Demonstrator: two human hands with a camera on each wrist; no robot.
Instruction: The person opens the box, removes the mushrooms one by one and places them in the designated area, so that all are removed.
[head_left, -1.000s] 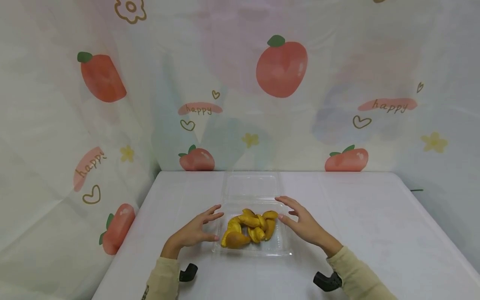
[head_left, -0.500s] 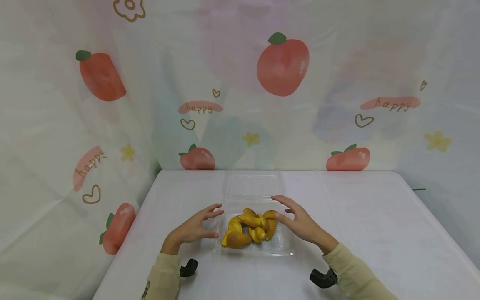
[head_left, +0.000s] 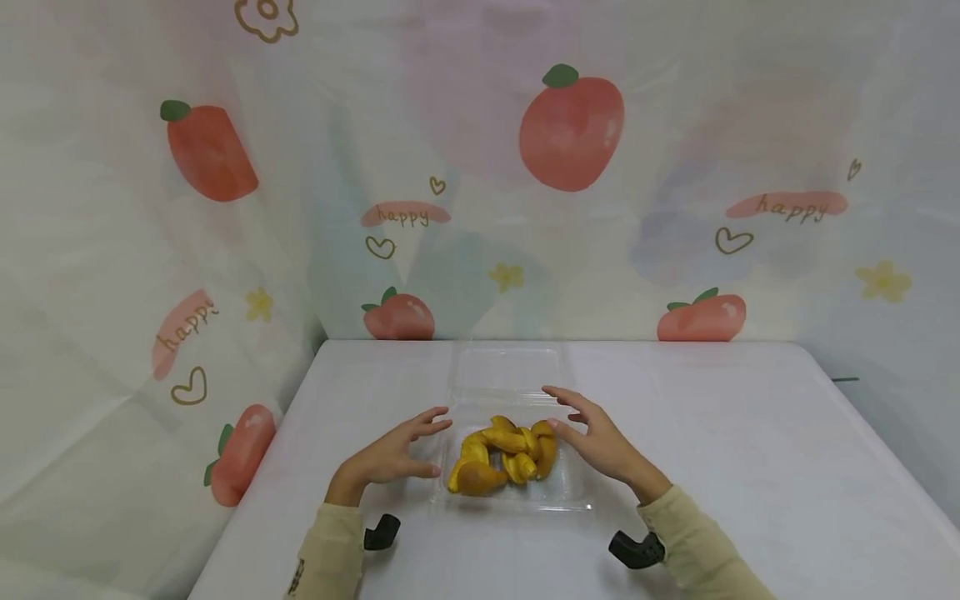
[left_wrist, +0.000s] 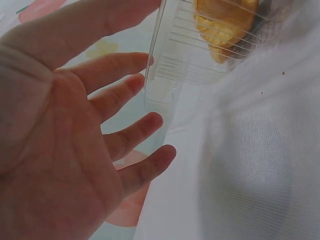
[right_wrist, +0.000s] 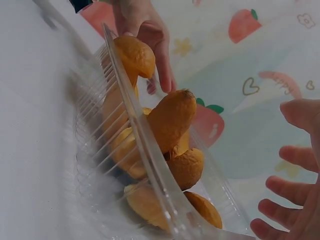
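Note:
A clear plastic clamshell box stands on the table with its lid folded back toward the wall. Several curved, yellow-brown, wrinkled food pieces lie heaped inside; their exact kind cannot be told. At the box's left side is my left hand, fingers spread; in the left wrist view an index fingertip overlaps the box wall, and contact is unclear. My right hand hovers over the right side, thumb near the rightmost piece. In the right wrist view its fingers look loosely spread, holding nothing.
The white table ends at a printed fabric wall behind, with more fabric at both sides. Black wrist-worn pieces stick out beside the sleeves.
My right hand has drifted slightly left, further over the box. The left hand keeps almost the same place. The head view has shifted a little; the box and its pieces stay put.

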